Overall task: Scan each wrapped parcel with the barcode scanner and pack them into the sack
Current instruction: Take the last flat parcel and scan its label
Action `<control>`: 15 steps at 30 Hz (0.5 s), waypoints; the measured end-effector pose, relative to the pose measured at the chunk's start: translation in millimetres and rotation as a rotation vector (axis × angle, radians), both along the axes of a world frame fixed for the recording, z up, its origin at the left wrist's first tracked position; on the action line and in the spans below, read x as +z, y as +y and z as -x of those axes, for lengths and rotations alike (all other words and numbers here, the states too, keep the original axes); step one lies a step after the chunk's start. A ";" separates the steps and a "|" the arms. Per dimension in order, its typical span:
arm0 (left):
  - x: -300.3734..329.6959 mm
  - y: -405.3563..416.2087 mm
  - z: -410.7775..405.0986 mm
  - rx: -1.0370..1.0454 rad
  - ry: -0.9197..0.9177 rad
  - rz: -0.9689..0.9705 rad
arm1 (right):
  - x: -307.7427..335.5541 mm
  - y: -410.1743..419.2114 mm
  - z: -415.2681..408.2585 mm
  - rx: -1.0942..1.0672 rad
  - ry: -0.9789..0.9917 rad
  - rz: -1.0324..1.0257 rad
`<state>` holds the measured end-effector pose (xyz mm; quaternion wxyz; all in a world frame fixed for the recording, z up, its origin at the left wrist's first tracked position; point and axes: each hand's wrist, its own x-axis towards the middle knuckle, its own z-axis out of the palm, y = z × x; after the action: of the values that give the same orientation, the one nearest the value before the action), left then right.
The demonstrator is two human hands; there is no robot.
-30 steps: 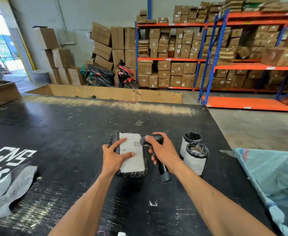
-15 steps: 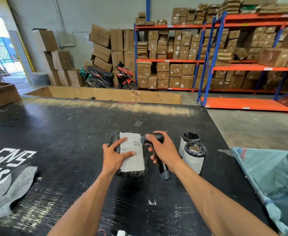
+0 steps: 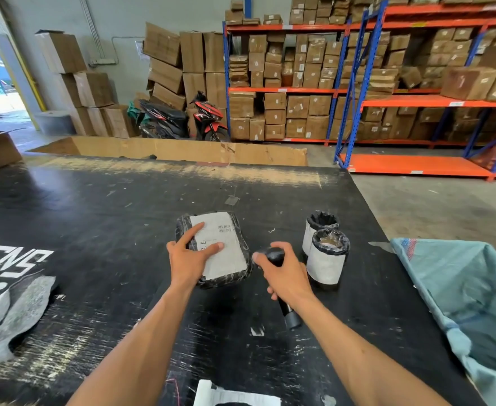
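Note:
A flat parcel in black wrap with a white label lies on the black table. My left hand rests on its left half, fingers spread over the label. Just right of the parcel, my right hand grips the black barcode scanner, whose handle sticks out towards me below the hand. Two upright cylindrical parcels with white labels stand right of that hand, touching each other. The light blue sack hangs open off the table's right edge.
A grey cloth lies at the table's left near white lettering. A white label shows at the near edge. Behind the table stand a long cardboard bin, a motorbike, stacked cartons and orange shelving.
My right hand has pulled the scanner back from the parcel's label, down and to the right. My left hand stays on the parcel.

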<state>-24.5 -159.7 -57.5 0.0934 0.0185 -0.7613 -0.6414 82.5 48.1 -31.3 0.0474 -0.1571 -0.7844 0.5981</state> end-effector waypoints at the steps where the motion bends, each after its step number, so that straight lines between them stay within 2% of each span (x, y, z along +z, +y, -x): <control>1: -4.2 0.1 2.8 0.005 -0.007 -0.018 | -13.7 1.1 -5.8 -0.032 -0.032 -0.006; 5: -12.1 7.5 6.1 -0.012 -0.016 -0.048 | -45.5 9.6 -26.6 -0.108 -0.155 -0.038; 15: -23.9 44.7 -2.9 -0.095 -0.060 -0.085 | -64.5 26.4 -38.9 -0.142 -0.275 -0.186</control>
<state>-21.6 -115.0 -81.4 0.0392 0.0054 -0.7357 -0.6762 121.4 74.5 -95.8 -0.0040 -0.2874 -0.8225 0.4908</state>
